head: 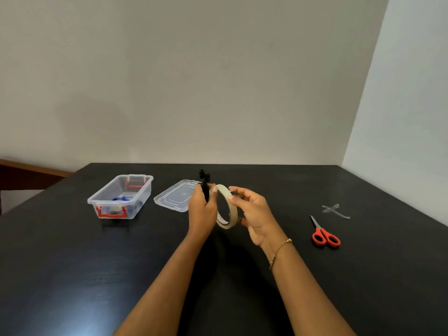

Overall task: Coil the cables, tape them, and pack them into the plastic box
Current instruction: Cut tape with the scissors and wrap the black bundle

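Observation:
My left hand (203, 209) grips a coiled black cable (204, 180) upright above the middle of the table, its loops sticking out above my fingers. My left thumb also touches the top of a cream tape roll (228, 207). My right hand (254, 214) holds that roll on edge, fingers pinching its upper rim and lower side. To the left stands the clear plastic box (121, 196) with red latches, open, and a blue cable (122, 198) lies inside it. The box's clear lid (173, 198) lies flat just behind my left hand.
Red-handled scissors (324, 234) lie on the black table (72, 263) to the right of my hands. Further right, strips of clear tape (333, 209) are stuck crosswise on the tabletop. A wall runs close behind the table and along its right side.

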